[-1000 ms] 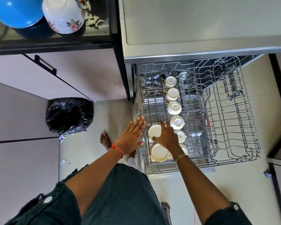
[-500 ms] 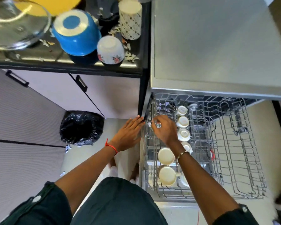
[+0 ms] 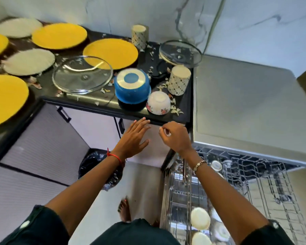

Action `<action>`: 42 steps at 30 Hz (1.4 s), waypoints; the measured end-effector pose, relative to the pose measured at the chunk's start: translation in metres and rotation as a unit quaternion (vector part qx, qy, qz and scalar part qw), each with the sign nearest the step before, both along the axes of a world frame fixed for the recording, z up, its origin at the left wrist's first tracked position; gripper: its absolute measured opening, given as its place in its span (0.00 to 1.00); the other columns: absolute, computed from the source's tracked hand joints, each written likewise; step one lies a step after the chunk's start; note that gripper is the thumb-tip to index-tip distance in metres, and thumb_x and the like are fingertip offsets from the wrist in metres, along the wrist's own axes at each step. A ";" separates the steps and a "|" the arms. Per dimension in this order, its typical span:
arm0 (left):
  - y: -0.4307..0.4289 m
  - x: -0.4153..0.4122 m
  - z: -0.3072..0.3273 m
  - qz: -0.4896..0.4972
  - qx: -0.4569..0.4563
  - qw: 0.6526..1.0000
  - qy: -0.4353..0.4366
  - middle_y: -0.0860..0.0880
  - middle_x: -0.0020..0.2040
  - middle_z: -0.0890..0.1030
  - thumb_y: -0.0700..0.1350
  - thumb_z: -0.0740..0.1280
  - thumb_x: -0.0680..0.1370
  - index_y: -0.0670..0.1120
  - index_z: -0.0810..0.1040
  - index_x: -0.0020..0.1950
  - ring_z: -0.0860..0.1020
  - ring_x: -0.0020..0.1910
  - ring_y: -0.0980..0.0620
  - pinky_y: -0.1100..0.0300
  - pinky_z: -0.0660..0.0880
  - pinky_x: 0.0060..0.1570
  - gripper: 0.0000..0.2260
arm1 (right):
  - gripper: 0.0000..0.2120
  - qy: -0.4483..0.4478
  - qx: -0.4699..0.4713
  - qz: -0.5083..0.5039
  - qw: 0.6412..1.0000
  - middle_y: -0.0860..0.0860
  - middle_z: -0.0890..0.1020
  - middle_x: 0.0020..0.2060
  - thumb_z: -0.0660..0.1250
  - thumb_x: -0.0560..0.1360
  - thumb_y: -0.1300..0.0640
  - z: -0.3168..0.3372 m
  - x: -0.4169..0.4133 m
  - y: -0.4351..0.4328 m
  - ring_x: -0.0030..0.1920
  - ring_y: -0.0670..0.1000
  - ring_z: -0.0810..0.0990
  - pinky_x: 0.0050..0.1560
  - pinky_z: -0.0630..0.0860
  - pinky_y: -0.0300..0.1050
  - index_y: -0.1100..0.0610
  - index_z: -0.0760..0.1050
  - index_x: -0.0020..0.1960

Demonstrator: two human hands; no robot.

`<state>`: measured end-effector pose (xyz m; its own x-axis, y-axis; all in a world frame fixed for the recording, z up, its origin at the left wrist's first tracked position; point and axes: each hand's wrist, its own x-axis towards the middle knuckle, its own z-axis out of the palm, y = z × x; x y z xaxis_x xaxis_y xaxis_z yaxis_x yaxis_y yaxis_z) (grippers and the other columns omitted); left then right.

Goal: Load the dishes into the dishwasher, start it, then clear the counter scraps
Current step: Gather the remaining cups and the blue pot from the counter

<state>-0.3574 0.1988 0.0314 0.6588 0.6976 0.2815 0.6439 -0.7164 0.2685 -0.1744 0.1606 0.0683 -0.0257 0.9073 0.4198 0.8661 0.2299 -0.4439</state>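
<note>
A: Why both hands at the table (image 3: 185,103) edge?
B: Reaching for dishes, I'd guess. The left hand (image 3: 132,137) is flat with its fingers straight; the right hand (image 3: 175,137) is loosely curled and empty. The floral bowl (image 3: 158,103) is just beyond them — the dishwasher rack (image 3: 272,183) is below the right wrist.

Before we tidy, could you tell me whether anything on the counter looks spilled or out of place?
Yes: pale food scraps lie scattered over the black counter, thickest around the upturned blue pot and floral bowl. That bowl sits close to the counter's front edge. One glass lid overlaps a yellow plate.
</note>
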 end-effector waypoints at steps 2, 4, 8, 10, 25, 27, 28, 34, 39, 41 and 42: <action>0.017 -0.012 0.011 0.013 0.012 1.000 -0.011 0.40 0.70 0.70 0.44 0.69 0.75 0.37 0.73 0.65 0.64 0.73 0.41 0.44 0.61 0.71 0.21 | 0.09 -0.009 0.012 0.002 1.000 0.54 0.78 0.27 0.70 0.70 0.62 0.012 -0.005 0.020 0.29 0.53 0.76 0.27 0.69 0.41 0.60 0.76 0.31; 0.034 -0.024 0.020 0.028 0.029 0.999 -0.020 0.40 0.69 0.71 0.44 0.70 0.75 0.37 0.73 0.65 0.64 0.72 0.41 0.44 0.61 0.71 0.21 | 0.09 -0.010 0.023 0.000 1.000 0.55 0.78 0.28 0.69 0.70 0.61 0.022 -0.010 0.039 0.29 0.55 0.76 0.27 0.70 0.42 0.61 0.75 0.31; 0.061 -0.051 0.029 0.055 0.035 0.998 -0.025 0.41 0.69 0.70 0.45 0.69 0.75 0.38 0.73 0.65 0.65 0.72 0.42 0.46 0.61 0.72 0.21 | 0.06 -0.022 0.042 -0.020 0.999 0.57 0.81 0.33 0.69 0.71 0.62 0.039 -0.018 0.071 0.35 0.57 0.78 0.31 0.73 0.46 0.63 0.78 0.36; 0.070 -0.063 0.027 0.071 0.027 0.997 -0.018 0.41 0.69 0.70 0.46 0.68 0.76 0.38 0.72 0.66 0.66 0.71 0.42 0.48 0.61 0.72 0.21 | 0.07 -0.020 0.040 -0.037 0.998 0.57 0.80 0.35 0.68 0.72 0.61 0.045 -0.020 0.085 0.35 0.56 0.78 0.32 0.71 0.45 0.64 0.78 0.37; 0.134 -0.097 0.002 0.155 -0.132 0.973 0.108 0.43 0.78 0.46 0.60 0.54 0.80 0.41 0.47 0.78 0.42 0.77 0.48 0.52 0.40 0.74 0.34 | 0.17 -0.015 0.027 -0.224 0.974 0.61 0.72 0.60 0.68 0.73 0.56 0.064 0.002 0.157 0.61 0.59 0.70 0.56 0.75 0.52 0.63 0.75 0.59; 0.140 -0.097 0.000 0.155 -0.157 0.969 0.115 0.44 0.78 0.42 0.61 0.52 0.80 0.42 0.44 0.78 0.40 0.77 0.48 0.51 0.39 0.74 0.35 | 0.22 -0.013 -0.008 -0.236 0.972 0.61 0.68 0.64 0.69 0.72 0.55 0.064 0.012 0.165 0.64 0.60 0.67 0.61 0.72 0.52 0.62 0.71 0.64; 0.142 -0.097 -0.002 0.153 -0.166 0.967 0.120 0.44 0.78 0.40 0.62 0.51 0.80 0.42 0.42 0.77 0.38 0.77 0.49 0.51 0.38 0.73 0.36 | 0.25 -0.014 -0.032 -0.240 0.970 0.62 0.67 0.66 0.69 0.72 0.55 0.064 0.016 0.170 0.65 0.61 0.65 0.63 0.70 0.53 0.61 0.68 0.66; 0.145 -0.100 -0.007 0.146 -0.160 0.968 0.130 0.48 0.76 0.34 0.76 0.30 0.65 0.45 0.37 0.77 0.35 0.76 0.51 0.53 0.34 0.72 0.49 | 0.36 0.016 -0.161 -0.247 0.955 0.63 0.60 0.70 0.71 0.70 0.52 0.062 0.040 0.196 0.68 0.65 0.60 0.65 0.66 0.58 0.59 0.58 0.72; 0.143 -0.100 -0.010 0.157 -0.150 0.970 0.106 0.48 0.77 0.37 0.77 0.25 0.61 0.46 0.39 0.77 0.35 0.75 0.53 0.56 0.33 0.71 0.53 | 0.38 0.016 -0.209 -0.244 0.947 0.63 0.61 0.68 0.71 0.71 0.52 0.056 0.050 0.207 0.69 0.63 0.58 0.64 0.66 0.56 0.58 0.55 0.74; 0.143 -0.100 -0.010 0.159 -0.148 0.971 0.105 0.48 0.78 0.38 0.77 0.26 0.61 0.46 0.39 0.77 0.34 0.75 0.54 0.57 0.33 0.71 0.52 | 0.37 0.023 -0.216 -0.249 0.944 0.63 0.62 0.67 0.71 0.71 0.53 0.054 0.053 0.209 0.69 0.63 0.58 0.64 0.66 0.55 0.59 0.56 0.73; 0.142 -0.100 -0.010 0.160 -0.146 0.970 0.107 0.48 0.78 0.38 0.77 0.26 0.61 0.46 0.40 0.77 0.34 0.75 0.54 0.57 0.32 0.71 0.52 | 0.37 0.028 -0.220 -0.250 0.942 0.63 0.62 0.67 0.71 0.71 0.53 0.053 0.054 0.209 0.68 0.63 0.59 0.64 0.66 0.55 0.59 0.56 0.73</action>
